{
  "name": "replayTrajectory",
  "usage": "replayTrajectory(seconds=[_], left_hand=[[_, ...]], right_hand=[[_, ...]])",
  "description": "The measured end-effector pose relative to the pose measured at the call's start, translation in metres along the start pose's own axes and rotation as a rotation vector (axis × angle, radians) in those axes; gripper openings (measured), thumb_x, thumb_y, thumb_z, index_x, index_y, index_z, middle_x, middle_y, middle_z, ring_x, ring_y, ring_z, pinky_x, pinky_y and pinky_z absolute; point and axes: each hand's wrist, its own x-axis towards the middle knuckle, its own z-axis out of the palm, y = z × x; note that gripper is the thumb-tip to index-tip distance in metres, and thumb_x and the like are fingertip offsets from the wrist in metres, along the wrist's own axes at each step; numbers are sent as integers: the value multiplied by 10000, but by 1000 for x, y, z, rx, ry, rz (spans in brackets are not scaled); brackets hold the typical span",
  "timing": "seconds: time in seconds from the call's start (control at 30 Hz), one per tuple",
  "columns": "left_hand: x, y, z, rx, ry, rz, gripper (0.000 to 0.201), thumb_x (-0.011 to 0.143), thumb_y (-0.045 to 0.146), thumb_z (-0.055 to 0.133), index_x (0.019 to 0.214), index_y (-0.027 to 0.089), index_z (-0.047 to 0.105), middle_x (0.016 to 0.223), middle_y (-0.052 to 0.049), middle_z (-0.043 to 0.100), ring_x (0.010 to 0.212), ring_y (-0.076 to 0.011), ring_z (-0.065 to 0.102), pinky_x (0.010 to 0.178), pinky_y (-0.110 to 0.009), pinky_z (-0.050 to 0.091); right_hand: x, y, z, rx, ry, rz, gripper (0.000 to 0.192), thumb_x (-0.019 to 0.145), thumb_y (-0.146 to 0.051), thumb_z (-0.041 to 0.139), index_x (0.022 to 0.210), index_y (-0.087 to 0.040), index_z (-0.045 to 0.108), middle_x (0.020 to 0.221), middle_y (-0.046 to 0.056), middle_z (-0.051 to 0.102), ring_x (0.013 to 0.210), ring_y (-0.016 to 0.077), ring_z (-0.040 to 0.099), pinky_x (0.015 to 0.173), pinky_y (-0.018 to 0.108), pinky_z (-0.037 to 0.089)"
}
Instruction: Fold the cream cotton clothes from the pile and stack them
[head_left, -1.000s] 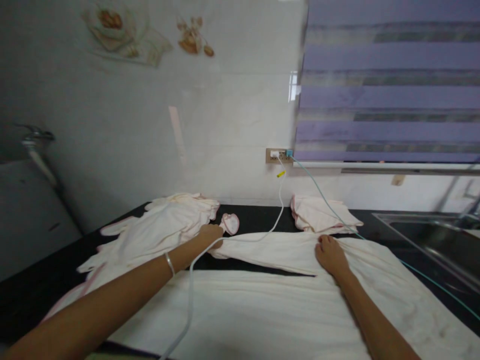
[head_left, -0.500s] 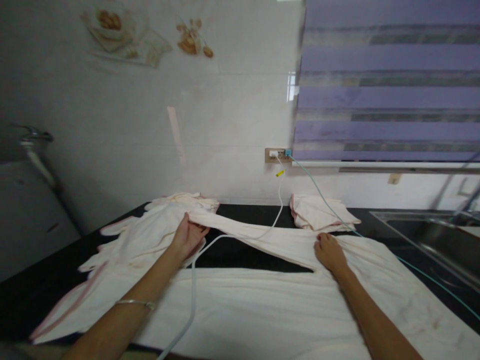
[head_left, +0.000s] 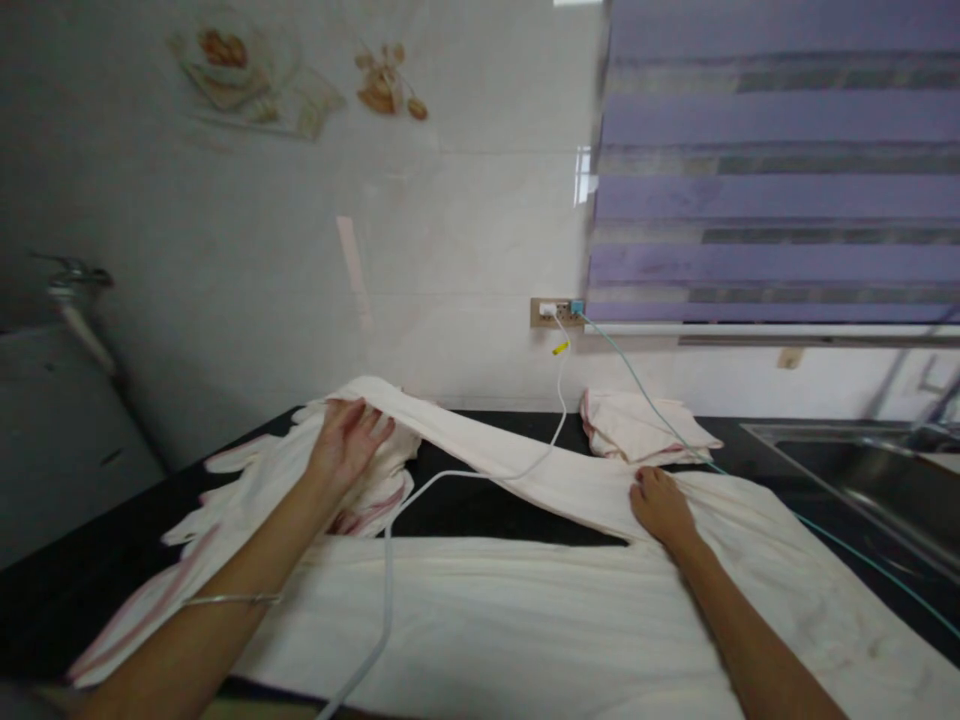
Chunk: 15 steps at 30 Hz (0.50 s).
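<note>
A large cream cloth [head_left: 525, 610] lies spread over the black counter [head_left: 480, 505]. One long strip of it [head_left: 487, 445] is lifted at its left end by my left hand [head_left: 345, 440], palm turned up, fingers under the edge. My right hand [head_left: 660, 505] presses flat on the cloth where the strip joins the main sheet. Under my left hand sits a heap of pale garments with pink trim [head_left: 300, 470].
A folded cream cloth [head_left: 637, 428] lies at the back by the wall. A white cable [head_left: 390, 570] and a teal cable [head_left: 660, 410] run from the wall socket [head_left: 559, 312] across the counter. A steel sink [head_left: 877, 480] is at right, a tap [head_left: 71, 290] at left.
My left hand has taken the strip's left end and raised it up and to the left, over the heap of garments. My right hand has stayed pressed in place.
</note>
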Motion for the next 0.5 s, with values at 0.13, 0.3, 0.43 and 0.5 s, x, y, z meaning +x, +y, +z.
replayTrajectory(seconds=[0.13,0.3,0.43,0.5], left_hand=[[15,24,-14,8,122,-11,150,1019,161,464,910,160,566,779,16,658,655,-79,585,603,-164,499],[10,30,-31,166,242,-86,159,1000,118,461,933,132,604,765,0,687,699,-108,613,706,-222,571],[7,35,-41,194,275,-53,190,1006,95,422,940,134,596,805,1,725,779,-124,662,803,-290,612],[9,41,-44,201,285,-34,161,984,91,452,969,137,606,833,-4,739,848,-155,692,830,-314,622]], right_hand=[[1,1,1,6,-1,-12,231,913,-223,507,1090,-132,625,1101,159,664,1076,264,594,914,346,429],[2,4,2,-8,-15,-9,237,914,-225,508,1099,-128,619,1098,154,661,1073,266,596,910,347,428],[3,5,3,-11,-31,-13,241,917,-224,504,1108,-125,613,1111,156,660,1073,266,592,922,349,423],[4,6,4,-13,-29,-12,237,916,-227,504,1101,-126,613,1112,158,659,1061,267,594,919,352,423]])
